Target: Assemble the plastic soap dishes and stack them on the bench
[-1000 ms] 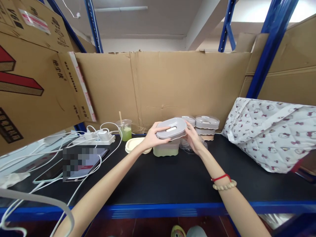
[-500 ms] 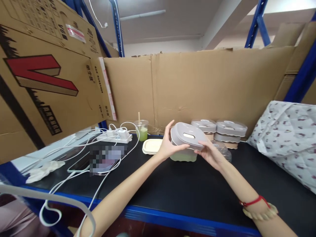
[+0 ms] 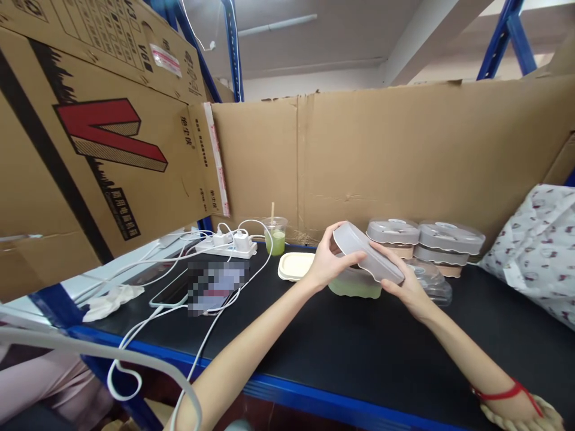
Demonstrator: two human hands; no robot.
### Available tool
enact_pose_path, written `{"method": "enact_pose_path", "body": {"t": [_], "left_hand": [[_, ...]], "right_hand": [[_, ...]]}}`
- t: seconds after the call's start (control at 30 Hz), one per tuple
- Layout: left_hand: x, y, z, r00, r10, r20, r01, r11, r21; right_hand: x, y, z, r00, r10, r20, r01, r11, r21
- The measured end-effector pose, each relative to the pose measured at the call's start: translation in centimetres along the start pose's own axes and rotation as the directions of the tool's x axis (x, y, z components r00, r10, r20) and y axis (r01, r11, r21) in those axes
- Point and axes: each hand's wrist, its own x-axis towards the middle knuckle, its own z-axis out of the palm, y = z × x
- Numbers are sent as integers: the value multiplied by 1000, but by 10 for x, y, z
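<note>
My left hand (image 3: 327, 260) and my right hand (image 3: 406, 288) hold an oval grey plastic food container (image 3: 371, 254) between them, one at each end. It is tilted, its right end lower and its wavy edge facing down and left. Just below and behind it, a translucent green container (image 3: 354, 286) with a wavy edge stands on the black surface, partly covered by the grey one and my hands. A cream oval container or lid (image 3: 296, 263) lies left of my left hand.
Stacked grey and beige containers (image 3: 451, 239) with clear covers stand at the back right, a loose clear cover (image 3: 433, 281) before them. A patterned bag (image 3: 534, 239) is far right. Leftward are a green drink (image 3: 277, 239), a power strip (image 3: 249, 248), white cables and a phone (image 3: 171, 292).
The grey container has turned in my hands, from its top face with an oval window showing to a tilted side. The whole view has shifted, with the scene moving right in the picture.
</note>
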Motion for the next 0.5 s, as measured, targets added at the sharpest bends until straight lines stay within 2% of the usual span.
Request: {"method": "enact_pose_path", "body": {"t": [0.2,0.5], "left_hand": [[1,-3,-1,999,-32,-7,32,999,-36],[0,0,1,996,-86,-35,82,993,-86]], "right_hand": [[0,7,1,1000,9,3,-9,1000,-5],[-1,2,3,999,37,-22,-37,999,1]]}}
